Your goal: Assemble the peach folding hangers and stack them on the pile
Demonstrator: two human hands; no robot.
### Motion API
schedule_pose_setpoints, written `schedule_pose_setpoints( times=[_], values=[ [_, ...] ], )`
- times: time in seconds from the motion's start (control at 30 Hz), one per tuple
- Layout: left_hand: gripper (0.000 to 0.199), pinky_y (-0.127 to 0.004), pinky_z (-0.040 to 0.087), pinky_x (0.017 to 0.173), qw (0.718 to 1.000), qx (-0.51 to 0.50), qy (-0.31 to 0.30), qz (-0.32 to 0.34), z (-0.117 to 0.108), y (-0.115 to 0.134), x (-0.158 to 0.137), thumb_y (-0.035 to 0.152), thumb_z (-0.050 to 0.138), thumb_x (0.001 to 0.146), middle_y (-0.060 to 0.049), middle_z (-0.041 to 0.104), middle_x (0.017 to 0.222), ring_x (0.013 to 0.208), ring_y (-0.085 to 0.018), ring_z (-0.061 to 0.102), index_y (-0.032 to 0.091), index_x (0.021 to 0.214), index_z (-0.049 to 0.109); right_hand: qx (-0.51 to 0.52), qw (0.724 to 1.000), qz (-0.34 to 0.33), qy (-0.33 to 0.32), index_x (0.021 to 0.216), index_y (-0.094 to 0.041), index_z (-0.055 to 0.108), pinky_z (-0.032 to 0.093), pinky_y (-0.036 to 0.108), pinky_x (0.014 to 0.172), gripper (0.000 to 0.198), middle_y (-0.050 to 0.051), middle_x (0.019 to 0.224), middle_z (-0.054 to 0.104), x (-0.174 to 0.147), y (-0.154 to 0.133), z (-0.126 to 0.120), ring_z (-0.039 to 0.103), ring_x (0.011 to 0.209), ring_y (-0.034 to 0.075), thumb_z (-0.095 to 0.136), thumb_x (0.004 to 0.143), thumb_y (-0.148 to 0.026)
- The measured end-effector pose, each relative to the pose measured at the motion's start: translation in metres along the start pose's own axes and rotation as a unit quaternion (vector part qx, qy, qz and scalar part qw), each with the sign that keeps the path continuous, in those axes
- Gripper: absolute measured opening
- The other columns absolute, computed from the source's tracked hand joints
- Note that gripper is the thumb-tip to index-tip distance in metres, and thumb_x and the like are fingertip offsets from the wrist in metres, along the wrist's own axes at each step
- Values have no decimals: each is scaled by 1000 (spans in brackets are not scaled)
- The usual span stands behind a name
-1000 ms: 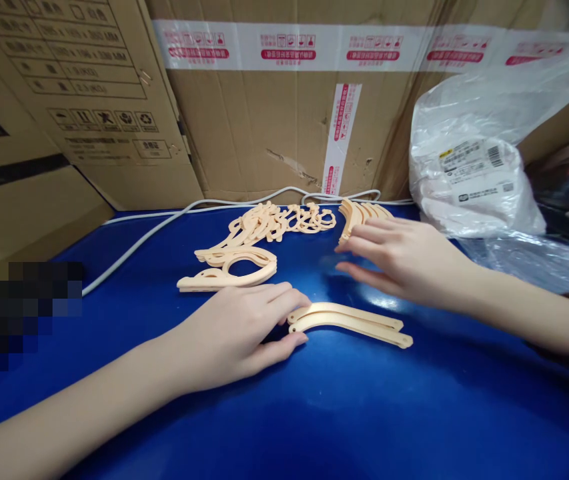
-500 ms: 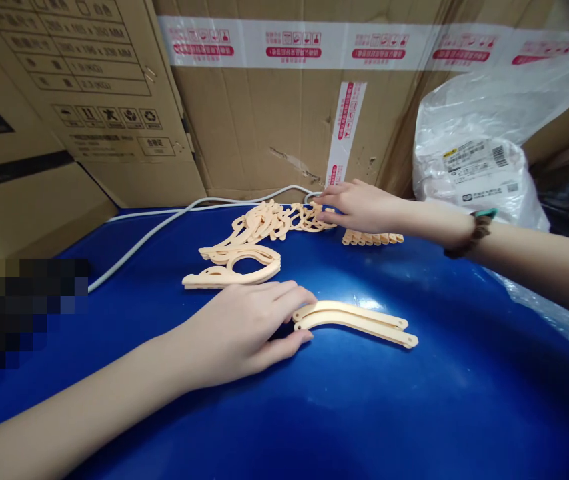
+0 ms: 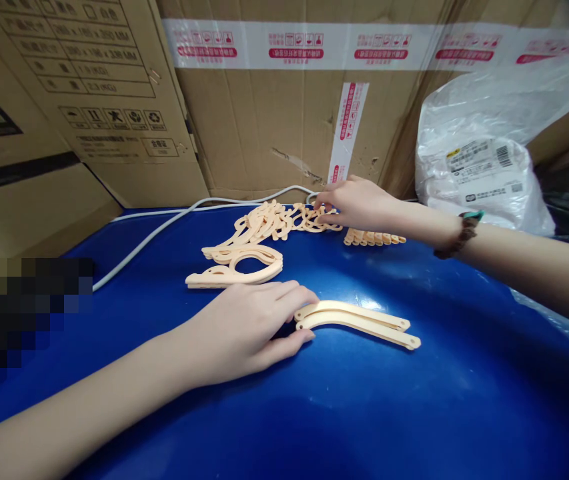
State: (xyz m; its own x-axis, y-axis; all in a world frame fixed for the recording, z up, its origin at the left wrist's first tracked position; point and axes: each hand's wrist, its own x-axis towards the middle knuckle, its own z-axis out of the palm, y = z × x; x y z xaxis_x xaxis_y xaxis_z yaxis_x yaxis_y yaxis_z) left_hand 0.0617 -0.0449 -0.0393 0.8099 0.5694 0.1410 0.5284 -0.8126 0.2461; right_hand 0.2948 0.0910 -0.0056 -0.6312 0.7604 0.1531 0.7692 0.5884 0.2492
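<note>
Two curved cream plastic hanger arms (image 3: 359,320) lie side by side on the blue table. My left hand (image 3: 259,323) is around their left ends, thumb on the near side and fingers on the far side. Farther back, my right hand (image 3: 357,203) reaches over the right end of a loose pile of cream plastic pieces (image 3: 264,220). Its fingers are bent, with a gap between thumb and forefinger; nothing is lifted in it. Behind my left hand lies a stack of folded cream hanger pieces (image 3: 259,272).
A row of small cream pieces (image 3: 374,238) lies below my right wrist. A white cable (image 3: 164,230) runs along the table's back left. Cardboard boxes (image 3: 264,133) wall off the back and left. A clear plastic bag with a labelled white package (image 3: 484,177) stands at the right.
My right hand has dipped slightly, its fingers bending down toward the pile. My left hand and the two curved arms keep their places; the whole view has shifted a little.
</note>
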Motion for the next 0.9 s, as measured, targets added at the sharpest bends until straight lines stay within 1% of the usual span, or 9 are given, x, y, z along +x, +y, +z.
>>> schedule_pose_setpoints(
  times=[0.1, 0.23, 0.37, 0.47, 0.57, 0.63, 0.7, 0.77, 0.9],
  values=[
    [23, -25, 38, 64, 1000, 4, -1, -1, 0, 0, 0, 33, 48, 96, 1, 63, 92, 80, -14, 59, 22, 115, 54, 50, 998, 19, -40, 105, -18, 71, 43, 35, 75, 27, 9, 98, 73, -1, 0, -2, 66, 90, 26, 54, 86, -26],
    [23, -25, 38, 63, 1000, 4, -1, -2, 1, -1, -1, 34, 48, 96, 1, 63, 92, 78, -14, 59, 22, 115, 55, 92, 994, 33, -43, 105, -19, 71, 45, 31, 72, 28, 6, 94, 74, -1, -1, 3, 67, 84, 21, 53, 83, -19],
    [23, -25, 38, 64, 1000, 3, 5, 2, 2, -1, -2, 33, 49, 96, 1, 63, 92, 79, -14, 59, 22, 115, 54, 132, 989, 61, -31, 102, -18, 71, 45, 28, 68, 26, 5, 87, 73, 0, 0, 6, 66, 80, 19, 57, 81, -20],
    [23, -25, 38, 64, 1000, 4, 6, 3, 2, -1, -2, 33, 49, 96, 1, 63, 93, 79, -14, 59, 21, 115, 54, 152, 985, 75, -15, 101, -15, 70, 45, 27, 67, 25, 6, 84, 71, -1, 1, 2, 65, 77, 18, 58, 80, -18],
    [23, -25, 38, 64, 1000, 4, 5, 1, 2, 0, -1, 33, 48, 96, 1, 63, 92, 79, -15, 59, 21, 115, 54, 187, 979, 72, 25, 100, -14, 67, 45, 28, 67, 23, 5, 80, 69, -5, 1, -6, 63, 74, 17, 57, 80, -16],
    [22, -25, 38, 64, 1000, 4, 1, -2, 1, 0, 0, 32, 48, 96, 1, 63, 93, 79, -15, 59, 21, 114, 54, 254, 963, 53, 66, 101, -15, 64, 46, 28, 66, 22, 4, 77, 67, -12, -1, -14, 61, 71, 16, 57, 81, -16],
    [21, -25, 38, 64, 1000, 5, -2, -4, 1, 0, 1, 32, 48, 96, 1, 63, 92, 79, -15, 59, 21, 113, 54, 341, 936, 28, 86, 105, -15, 61, 47, 29, 66, 23, 3, 76, 65, -24, -8, -22, 60, 72, 16, 55, 83, -18],
    [21, -25, 38, 64, 1000, 6, -1, -4, 1, 1, 1, 32, 48, 96, 1, 62, 92, 78, -14, 59, 21, 113, 54, 403, 913, 16, 70, 110, -17, 60, 48, 30, 69, 25, 3, 80, 64, -39, -18, -28, 60, 76, 16, 53, 86, -21],
    [23, -24, 38, 65, 1000, 1, 1, -4, 1, 1, -1, 31, 49, 96, 2, 62, 91, 78, -14, 59, 22, 116, 52, 491, 869, 49, 46, 113, -20, 61, 48, 32, 68, 28, 2, 81, 62, -74, -43, -31, 57, 74, 16, 48, 88, -25]
  ],
)
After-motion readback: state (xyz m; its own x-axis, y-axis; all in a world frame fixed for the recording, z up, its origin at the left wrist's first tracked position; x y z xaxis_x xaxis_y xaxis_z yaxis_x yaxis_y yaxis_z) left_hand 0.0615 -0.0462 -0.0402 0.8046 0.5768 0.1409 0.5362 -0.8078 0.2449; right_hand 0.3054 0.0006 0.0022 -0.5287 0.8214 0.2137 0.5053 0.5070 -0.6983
